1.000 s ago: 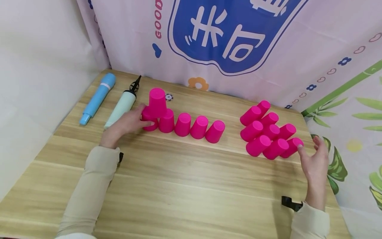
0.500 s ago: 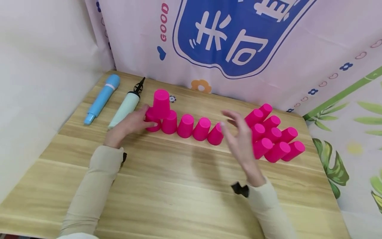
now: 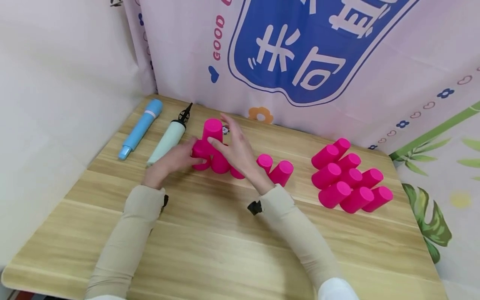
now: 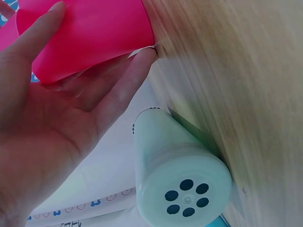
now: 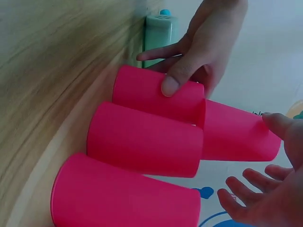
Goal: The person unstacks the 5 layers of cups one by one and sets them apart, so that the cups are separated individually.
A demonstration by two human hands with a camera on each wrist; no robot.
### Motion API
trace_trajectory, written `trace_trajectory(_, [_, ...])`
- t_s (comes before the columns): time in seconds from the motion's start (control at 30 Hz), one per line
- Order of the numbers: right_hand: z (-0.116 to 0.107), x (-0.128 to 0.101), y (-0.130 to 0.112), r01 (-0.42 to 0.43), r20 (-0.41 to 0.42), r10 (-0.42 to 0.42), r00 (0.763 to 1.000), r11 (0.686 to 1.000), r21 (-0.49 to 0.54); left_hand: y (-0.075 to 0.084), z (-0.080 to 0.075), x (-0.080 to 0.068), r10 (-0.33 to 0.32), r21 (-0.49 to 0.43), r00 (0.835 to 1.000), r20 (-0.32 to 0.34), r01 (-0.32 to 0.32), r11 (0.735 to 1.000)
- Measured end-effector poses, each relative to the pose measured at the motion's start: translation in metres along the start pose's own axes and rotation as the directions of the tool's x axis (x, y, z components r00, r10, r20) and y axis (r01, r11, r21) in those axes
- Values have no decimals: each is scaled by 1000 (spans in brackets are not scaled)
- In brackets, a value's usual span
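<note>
Upside-down pink cups stand in a row on the wooden table, with one upper cup (image 3: 212,127) resting across the two leftmost. My left hand (image 3: 175,160) grips the leftmost cup (image 5: 142,87) from its left side, thumb on the near face and fingers behind. My right hand (image 3: 240,151) is at the upper cup, its thumb tip at the cup's side near the top, as the right wrist view shows. The other fingers of that hand are loosely bent and apart from the cup. In the head view, my right hand and wrist partly cover the row's middle cups.
A second group of pink cups (image 3: 351,178), all upside down, stands to the right. At the back left lie a mint balloon pump (image 3: 167,141) with a black nozzle and a blue pump (image 3: 141,128). A small round chip (image 3: 225,130) lies behind the upper cup. A printed curtain (image 3: 187,54) hangs behind.
My right hand has swept left from the right-hand group of cups to the upper cup. My left hand stays on the leftmost cup. The head view has shifted slightly.
</note>
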State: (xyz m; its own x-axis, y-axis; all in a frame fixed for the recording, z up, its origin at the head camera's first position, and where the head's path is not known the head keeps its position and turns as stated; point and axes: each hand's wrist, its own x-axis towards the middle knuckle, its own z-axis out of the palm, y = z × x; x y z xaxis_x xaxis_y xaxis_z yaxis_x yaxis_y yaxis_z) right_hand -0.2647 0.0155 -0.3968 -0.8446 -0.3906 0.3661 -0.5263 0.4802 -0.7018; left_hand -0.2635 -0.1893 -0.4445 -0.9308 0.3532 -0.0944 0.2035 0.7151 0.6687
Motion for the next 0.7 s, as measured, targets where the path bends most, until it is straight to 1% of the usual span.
trace_trajectory(0.13, [7,4,2,-3,-18,3,1000,1000,7,2,-1,0,2,13,1000,-2,-2,1000])
trace_trajectory(0.27, [13,5,2,-16,-18,16,1000,999,29,2,0,2,12,15,1000,1,-12,1000])
trace_trajectory(0.43, [11,0,0,-25,-24,26,999,998,53,3,2,4,9,8,1000,12,-9,1000])
trace_trajectory(0.5, [4,-6,-4,-19,-40,22,999,998,67,3,3,4,1,4,1000,18,-1,1000])
trace_trajectory(0.57, [-7,-16,-8,5,-74,1,997,997,82,5,3,4,-2,-2,1000,19,2,1000])
trace_trajectory(0.6, [-14,-22,-10,21,-96,-13,995,996,87,5,2,3,-5,-3,1000,20,5,1000])
trace_trajectory(0.7, [-40,-48,-15,74,-171,-62,983,995,60,6,1,2,-25,0,1000,19,25,1000])
